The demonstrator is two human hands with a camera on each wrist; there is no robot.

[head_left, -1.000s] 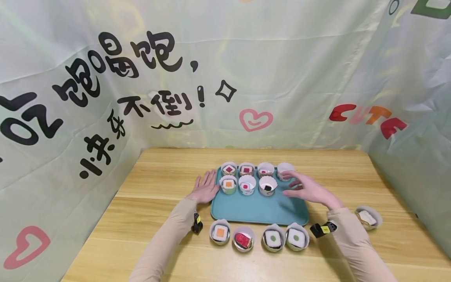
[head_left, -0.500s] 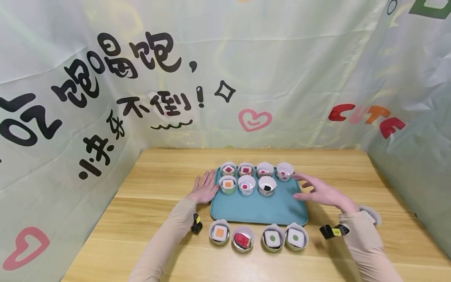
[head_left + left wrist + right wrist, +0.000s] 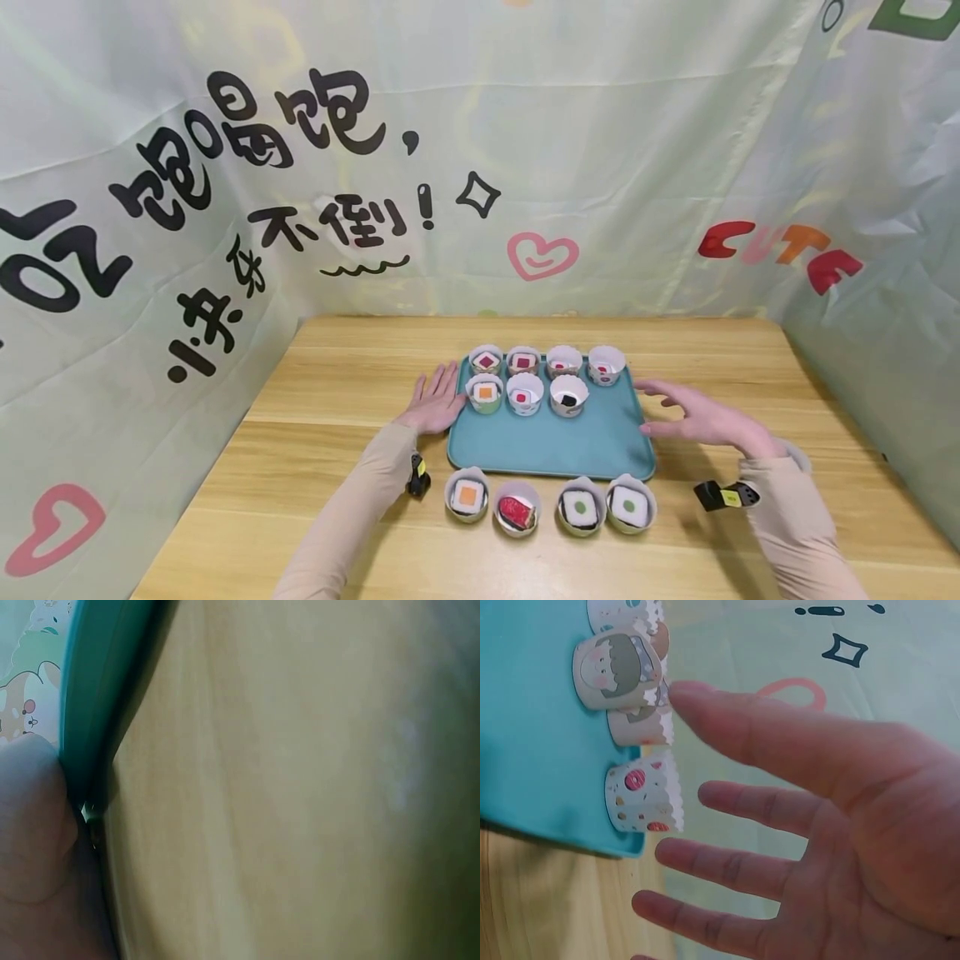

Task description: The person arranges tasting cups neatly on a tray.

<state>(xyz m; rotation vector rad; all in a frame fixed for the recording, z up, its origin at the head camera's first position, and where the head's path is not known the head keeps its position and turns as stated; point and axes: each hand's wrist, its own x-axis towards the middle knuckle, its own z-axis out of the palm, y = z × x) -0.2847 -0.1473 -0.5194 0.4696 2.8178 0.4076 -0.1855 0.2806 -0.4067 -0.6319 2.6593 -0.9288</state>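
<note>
A teal tray [image 3: 547, 446] lies on the wooden table, bearing paper cups in two rows with small sushi-like pieces inside. My left hand [image 3: 435, 404] rests spread at the tray's left side, its thumb [image 3: 30, 810] right at the rim in the left wrist view. Beyond the tray's right edge hovers my right hand [image 3: 697, 417], fingers apart and holding nothing. Nearest to it is the back-right paper cup [image 3: 605, 367]; its donut-like print [image 3: 635, 780] shows in the right wrist view. The left hand's other fingers are out of the left wrist view.
In front of the tray stand several more cups: one with an orange-square piece [image 3: 468, 496], one with a red-topped piece [image 3: 517, 510], and two with green-dot pieces [image 3: 581, 507]. Another cup [image 3: 797, 454] is partly hidden behind the right sleeve. A printed cloth [image 3: 622, 167] hangs around the table.
My right hand has drawn away from the back-right cup, moving right past the tray's edge. That cup stays on the tray in full view. The left hand has not moved.
</note>
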